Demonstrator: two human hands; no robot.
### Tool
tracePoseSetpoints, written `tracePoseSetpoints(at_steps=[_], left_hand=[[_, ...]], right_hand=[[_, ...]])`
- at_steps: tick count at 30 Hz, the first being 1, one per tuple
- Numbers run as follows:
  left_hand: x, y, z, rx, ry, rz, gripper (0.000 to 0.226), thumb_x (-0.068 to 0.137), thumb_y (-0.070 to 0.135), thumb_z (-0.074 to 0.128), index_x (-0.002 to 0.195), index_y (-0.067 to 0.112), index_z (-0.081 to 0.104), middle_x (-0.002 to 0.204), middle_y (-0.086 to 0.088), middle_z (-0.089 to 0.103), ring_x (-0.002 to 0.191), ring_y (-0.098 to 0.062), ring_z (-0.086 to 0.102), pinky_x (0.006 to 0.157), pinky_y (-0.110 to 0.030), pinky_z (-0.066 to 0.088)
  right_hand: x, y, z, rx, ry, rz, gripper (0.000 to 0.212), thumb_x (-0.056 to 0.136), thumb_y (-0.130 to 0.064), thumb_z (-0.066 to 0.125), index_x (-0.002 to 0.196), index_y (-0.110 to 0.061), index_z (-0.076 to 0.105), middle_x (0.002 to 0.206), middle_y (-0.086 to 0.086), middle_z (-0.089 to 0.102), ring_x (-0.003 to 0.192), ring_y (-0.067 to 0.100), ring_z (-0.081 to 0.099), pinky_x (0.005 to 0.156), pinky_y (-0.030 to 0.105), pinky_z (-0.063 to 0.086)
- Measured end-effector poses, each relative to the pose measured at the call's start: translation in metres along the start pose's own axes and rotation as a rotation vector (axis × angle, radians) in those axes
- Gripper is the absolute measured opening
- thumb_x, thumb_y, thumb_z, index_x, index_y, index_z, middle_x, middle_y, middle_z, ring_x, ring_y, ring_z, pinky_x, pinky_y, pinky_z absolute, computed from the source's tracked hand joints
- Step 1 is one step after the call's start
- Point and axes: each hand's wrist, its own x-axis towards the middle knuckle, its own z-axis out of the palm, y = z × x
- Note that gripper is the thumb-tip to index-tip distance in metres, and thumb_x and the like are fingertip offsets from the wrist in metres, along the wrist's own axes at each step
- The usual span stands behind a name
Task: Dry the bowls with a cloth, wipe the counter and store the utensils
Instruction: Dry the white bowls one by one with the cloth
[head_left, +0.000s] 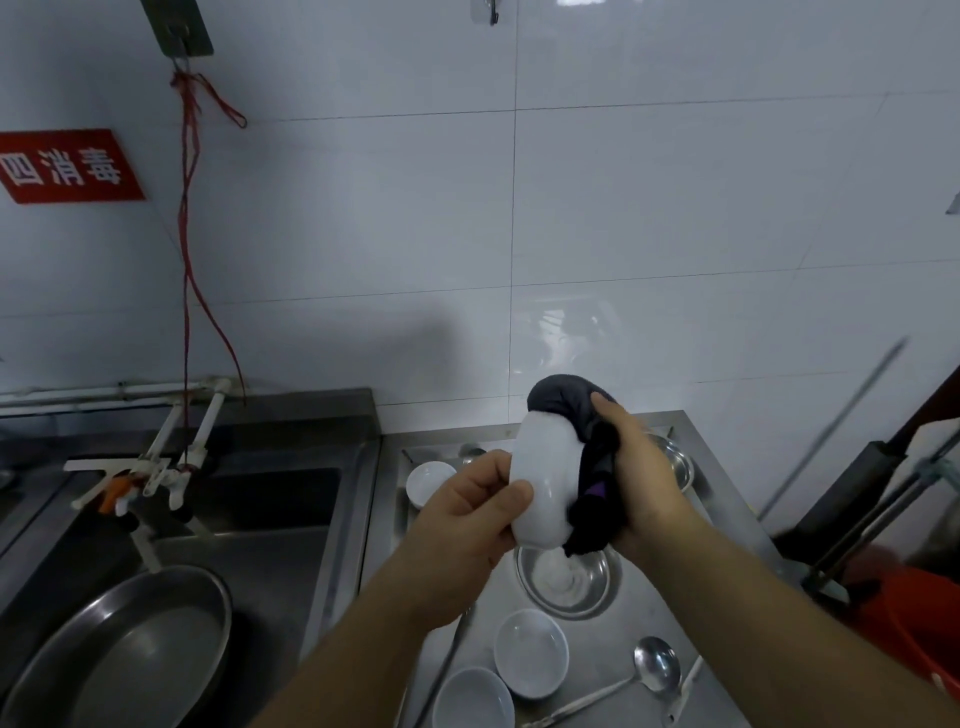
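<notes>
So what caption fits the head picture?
Left hand holds a white bowl while right hand dries it with a dark cloth.

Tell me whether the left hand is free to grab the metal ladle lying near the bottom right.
Probably not yet: the left hand grips the white bowl that the right hand dries with the dark cloth. The ladle itself lies uncovered.

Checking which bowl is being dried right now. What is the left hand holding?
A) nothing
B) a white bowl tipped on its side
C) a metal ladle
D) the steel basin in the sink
B: the left hand grips a white bowl turned on its side, while the right hand presses a dark cloth into it.
</notes>
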Motion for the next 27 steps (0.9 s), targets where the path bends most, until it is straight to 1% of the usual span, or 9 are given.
tracePoseSetpoints(at_steps=[2,4,8,10,13,15,18,21,27], left_hand=[[0.0,0.002,0.003,-0.006,0.008,0.017,0.026,0.099,0.017,0.059,0.112,0.025,0.08,0.12,-0.011,0.076,0.113,-0.027,0.072,0.094,-0.035,0.06],[0.0,0.0,0.005,0.007,0.006,0.037,0.024,0.097,0.024,0.065,0.116,0.023,0.079,0.125,-0.013,0.074,0.118,-0.03,0.07,0.098,-0.036,0.058],[0.001,-0.005,0.004,0.064,-0.028,0.007,0.033,0.093,0.031,0.067,0.124,0.029,0.076,0.132,-0.011,0.072,0.125,-0.029,0.067,0.101,-0.034,0.056],[0.003,0.001,0.003,0.053,-0.041,-0.022,0.035,0.09,0.027,0.069,0.124,0.032,0.077,0.13,-0.008,0.074,0.121,-0.027,0.07,0.096,-0.032,0.058],[0.01,0.017,-0.006,-0.047,-0.044,-0.086,0.045,0.09,0.026,0.068,0.133,0.012,0.071,0.132,-0.025,0.069,0.117,-0.038,0.069,0.092,-0.042,0.06],[0.015,0.03,-0.008,-0.049,-0.034,-0.148,0.042,0.095,0.026,0.066,0.13,0.005,0.072,0.13,-0.029,0.069,0.115,-0.042,0.071,0.09,-0.044,0.061],[0.019,0.035,-0.007,-0.051,-0.029,-0.21,0.029,0.09,0.019,0.068,0.113,0.009,0.081,0.118,-0.022,0.076,0.103,-0.033,0.078,0.08,-0.039,0.064],[0.021,0.033,-0.002,-0.062,-0.035,-0.159,0.027,0.093,0.019,0.067,0.114,0.013,0.082,0.118,-0.019,0.077,0.104,-0.031,0.078,0.081,-0.037,0.064],[0.016,0.004,0.003,-0.024,-0.022,0.012,0.026,0.098,0.017,0.067,0.121,0.02,0.079,0.123,-0.019,0.076,0.115,-0.031,0.074,0.093,-0.036,0.061]], right_hand=[[0.002,0.004,-0.004,0.024,-0.065,0.083,0.05,0.094,-0.053,0.061,0.126,-0.017,0.075,0.12,0.012,0.076,0.104,0.032,0.073,0.092,0.049,0.058],[0.002,0.007,-0.008,0.02,-0.158,0.046,0.054,0.089,-0.054,0.063,0.127,-0.016,0.071,0.118,0.01,0.072,0.099,0.029,0.071,0.092,0.05,0.055],[-0.001,0.013,-0.012,0.105,-0.241,0.075,0.045,0.072,-0.053,0.076,0.106,-0.023,0.075,0.1,0.008,0.072,0.086,0.027,0.072,0.078,0.044,0.059],[-0.001,0.013,-0.013,0.077,-0.206,0.084,0.04,0.076,-0.051,0.073,0.103,-0.021,0.074,0.099,0.009,0.071,0.085,0.029,0.07,0.077,0.043,0.058],[0.0,0.004,-0.01,-0.018,-0.089,0.076,0.052,0.079,-0.053,0.074,0.112,-0.013,0.075,0.11,0.016,0.07,0.1,0.033,0.067,0.095,0.046,0.055],[0.002,-0.007,-0.007,-0.047,-0.002,0.067,0.047,0.087,-0.05,0.074,0.119,-0.016,0.077,0.118,0.014,0.077,0.111,0.036,0.072,0.104,0.055,0.054],[0.003,-0.019,-0.003,-0.079,0.014,0.002,0.038,0.089,-0.044,0.075,0.118,-0.019,0.079,0.114,0.015,0.079,0.104,0.035,0.077,0.093,0.054,0.062],[0.004,-0.018,-0.001,-0.01,-0.01,0.046,0.035,0.088,-0.047,0.071,0.098,-0.016,0.084,0.098,0.013,0.081,0.083,0.031,0.078,0.072,0.043,0.065],[0.0,0.008,-0.003,0.279,-0.085,0.125,0.022,0.065,-0.041,0.072,0.076,-0.024,0.08,0.087,0.003,0.075,0.076,0.024,0.075,0.072,0.039,0.061]])
